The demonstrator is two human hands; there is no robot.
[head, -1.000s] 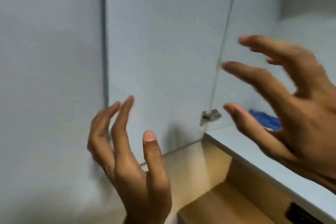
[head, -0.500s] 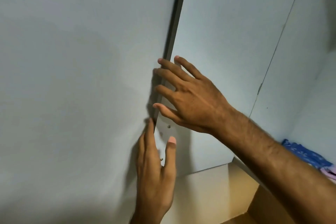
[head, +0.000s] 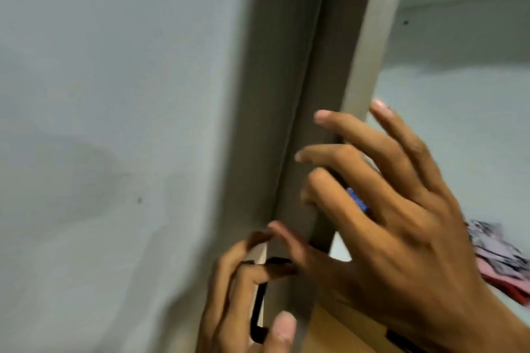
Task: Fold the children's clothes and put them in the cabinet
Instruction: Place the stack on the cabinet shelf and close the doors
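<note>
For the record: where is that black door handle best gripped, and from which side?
Grip the black handle on its upright bar, coming from the door front. The bar appears to stand off the panel, leaving room for fingers behind it. The left hand already curls fingers there.

Hands: two — the left hand [head: 243, 301] at the bottom centre of the frame, the right hand [head: 401, 238] at the lower right.
Cabinet doors: two — one door [head: 114, 123] filling the left of the frame, the other door [head: 324, 152] seen edge-on down the centre.
Door handles: one — a black handle [head: 256, 312] at the bottom centre.
Shelves: one — a pale shelf [head: 459, 152] at the right.
Folded clothes: one pink and grey pile [head: 499, 264] at the right edge; how many pieces it holds cannot be told.
Blue cloth: one scrap [head: 358, 200] showing between the right hand's fingers [head: 344, 129].
</note>
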